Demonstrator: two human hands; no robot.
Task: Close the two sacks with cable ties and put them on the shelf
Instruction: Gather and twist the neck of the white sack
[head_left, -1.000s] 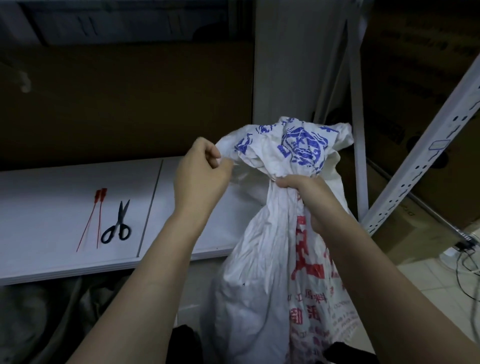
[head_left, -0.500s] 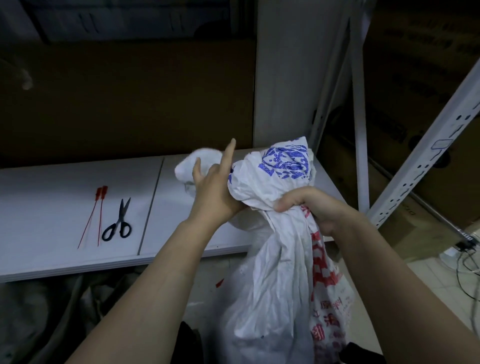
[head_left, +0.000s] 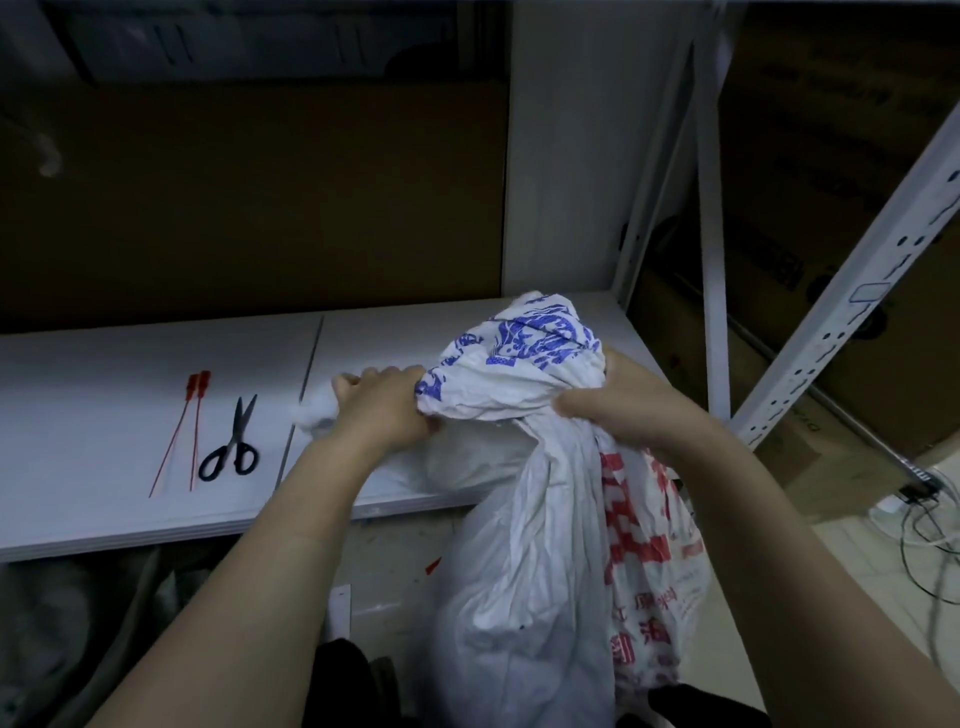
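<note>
Gripping the sack (head_left: 540, 561) at its gathered neck, both hands are closed on the white fabric. Left hand (head_left: 382, 410): fingers curled round a fold at the left side of the bunched top, knuckles up, with a bit of white material poking out beyond the fingers to the left (sack cloth or filling, cannot tell which). Right hand (head_left: 615, 408): wrapped round the neck from the right, thumb lying across the front just under the bunch. The blue-printed top of the sack sits between the two hands, over the front right part of the shelf (head_left: 93, 410); whether it touches the board is hidden by the fabric. Below the hands the sack's body hangs down in front of the shelf's edge, crumpled, white with red print on its right side; its bottom is out of frame. Two red cable ties (head_left: 184, 436) lie side by side on the shelf, well to the left of the left hand, heads toward the back. Black-handled scissors (head_left: 236, 434) lie just right of the ties, blades nearly together and pointing toward the back, between the ties and the left hand. White perforated upright (head_left: 841, 322) slants at right, brown cardboard boxes (head_left: 810, 130) behind it. Cables (head_left: 930, 525) on the tiled floor at far right.
</note>
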